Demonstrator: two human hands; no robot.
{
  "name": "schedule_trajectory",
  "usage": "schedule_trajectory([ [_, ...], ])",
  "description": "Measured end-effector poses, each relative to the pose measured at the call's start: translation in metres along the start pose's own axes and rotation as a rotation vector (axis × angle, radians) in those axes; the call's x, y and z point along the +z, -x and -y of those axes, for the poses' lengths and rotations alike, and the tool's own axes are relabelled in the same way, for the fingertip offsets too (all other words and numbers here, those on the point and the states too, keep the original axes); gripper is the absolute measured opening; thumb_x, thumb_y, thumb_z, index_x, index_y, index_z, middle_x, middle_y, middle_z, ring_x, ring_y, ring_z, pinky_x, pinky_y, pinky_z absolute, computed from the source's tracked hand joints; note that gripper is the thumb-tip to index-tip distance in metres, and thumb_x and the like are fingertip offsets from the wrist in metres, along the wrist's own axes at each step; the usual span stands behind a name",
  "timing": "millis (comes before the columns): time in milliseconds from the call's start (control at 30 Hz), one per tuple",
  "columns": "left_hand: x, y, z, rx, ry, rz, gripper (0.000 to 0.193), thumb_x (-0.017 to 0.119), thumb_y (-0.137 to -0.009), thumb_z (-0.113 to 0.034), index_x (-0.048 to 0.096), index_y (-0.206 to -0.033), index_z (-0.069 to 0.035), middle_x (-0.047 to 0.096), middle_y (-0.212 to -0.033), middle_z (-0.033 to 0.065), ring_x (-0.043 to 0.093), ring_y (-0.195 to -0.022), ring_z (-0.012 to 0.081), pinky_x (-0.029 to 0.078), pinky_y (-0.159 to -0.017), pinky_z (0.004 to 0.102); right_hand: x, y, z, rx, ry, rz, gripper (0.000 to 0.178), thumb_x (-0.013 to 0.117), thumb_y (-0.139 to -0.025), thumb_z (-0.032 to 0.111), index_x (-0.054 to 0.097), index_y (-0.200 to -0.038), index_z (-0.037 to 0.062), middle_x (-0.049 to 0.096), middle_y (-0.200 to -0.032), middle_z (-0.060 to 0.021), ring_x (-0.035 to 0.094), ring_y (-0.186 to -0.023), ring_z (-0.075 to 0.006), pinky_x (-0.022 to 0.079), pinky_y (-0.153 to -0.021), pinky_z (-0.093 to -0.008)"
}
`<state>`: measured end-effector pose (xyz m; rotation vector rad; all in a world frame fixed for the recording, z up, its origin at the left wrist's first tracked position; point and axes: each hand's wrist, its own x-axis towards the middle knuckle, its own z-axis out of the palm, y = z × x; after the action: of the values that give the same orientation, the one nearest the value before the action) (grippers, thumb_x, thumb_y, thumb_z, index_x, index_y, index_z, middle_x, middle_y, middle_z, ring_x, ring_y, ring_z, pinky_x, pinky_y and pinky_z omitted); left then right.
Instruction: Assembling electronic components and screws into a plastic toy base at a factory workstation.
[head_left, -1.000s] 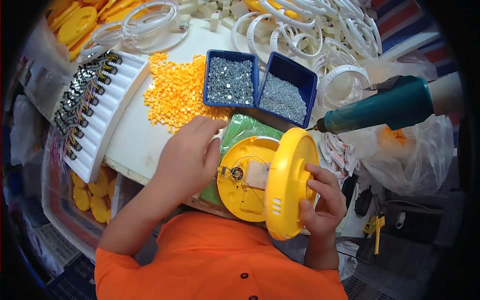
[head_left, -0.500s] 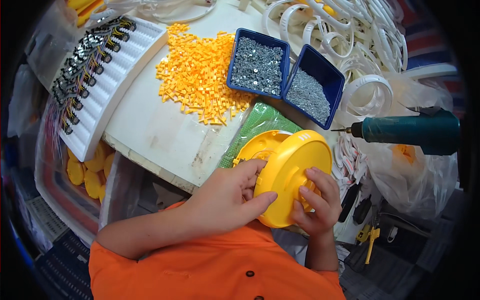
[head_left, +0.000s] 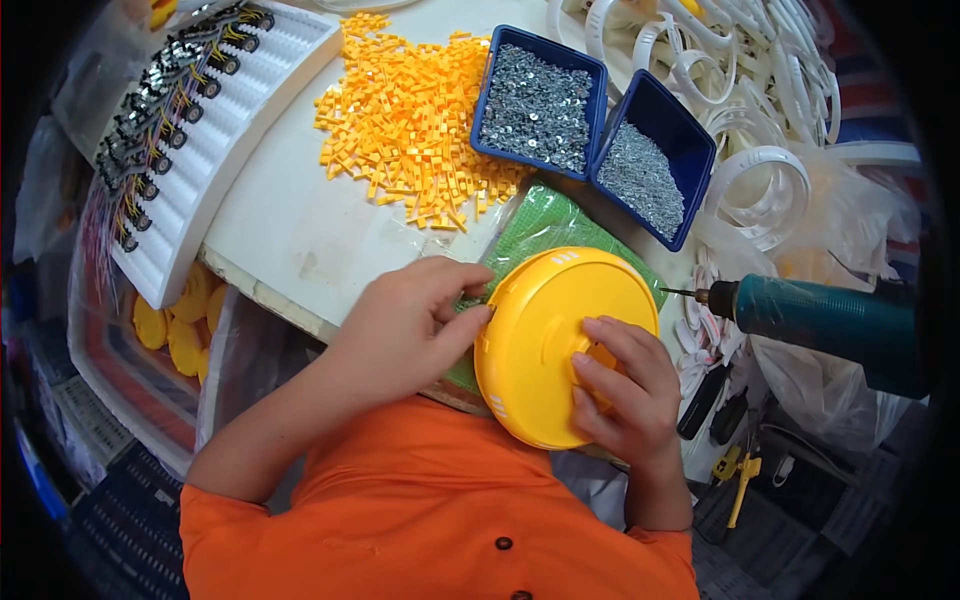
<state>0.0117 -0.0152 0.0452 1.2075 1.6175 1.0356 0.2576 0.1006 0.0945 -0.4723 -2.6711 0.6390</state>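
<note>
A round yellow plastic housing [head_left: 540,370], its two halves lying together, is tilted over the front of the work table. My right hand [head_left: 635,395] grips the raised part in the middle of its face, fingers bent around it. At the housing's left rim, my left hand [head_left: 410,320] pinches thumb and forefinger together. A tiny dark bit shows by the thumb tip; what it is I cannot make out. Beneath the housing lies a green woven mat [head_left: 545,225] under clear plastic. To the right hangs a teal electric screwdriver [head_left: 810,315], its bit pointing left.
Behind the mat stand a blue bin of washer-like metal pieces [head_left: 535,105] and a blue bin of small screws [head_left: 645,180]. Small yellow plastic pieces [head_left: 420,120] lie heaped beside them. A white foam tray [head_left: 225,130] holds wired parts at left; white rings [head_left: 755,195] pile up at right.
The tilted front half has come down onto the back half, hiding the inside. My left hand has shifted up and left to the rim; my right hand keeps its grip.
</note>
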Motion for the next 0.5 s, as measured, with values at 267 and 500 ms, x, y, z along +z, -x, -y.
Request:
schedule_trajectory([
  [267,0.0014,-0.0082,-0.0007,-0.236,0.226,0.133,0.035,0.061,-0.097,-0.005,0.066,-0.130,0.003,0.073,-0.094,0.0059,0.062,-0.077,0.0057,0.052,-0.070,0.0249,0.0011,-0.0039,0.0008,0.004,0.022,0.103,0.041,0.077,-0.065,0.000,0.071,-0.105,0.0041,0.069,-0.121,-0.0207,0.069,-0.106,-0.0405,0.057,-0.089,-0.0457],
  [500,0.0041,-0.0081,0.0003,-0.215,0.213,0.119,0.033,0.059,-0.098,-0.007,0.066,-0.128,0.003,0.074,-0.097,0.0069,0.065,-0.080,0.0072,0.054,-0.073,0.0258,0.0094,0.0031,-0.0081,-0.010,0.031,0.102,0.041,0.078,-0.069,0.003,0.073,-0.109,0.0051,0.068,-0.125,-0.0167,0.068,-0.109,-0.0387,0.058,-0.091,-0.0446],
])
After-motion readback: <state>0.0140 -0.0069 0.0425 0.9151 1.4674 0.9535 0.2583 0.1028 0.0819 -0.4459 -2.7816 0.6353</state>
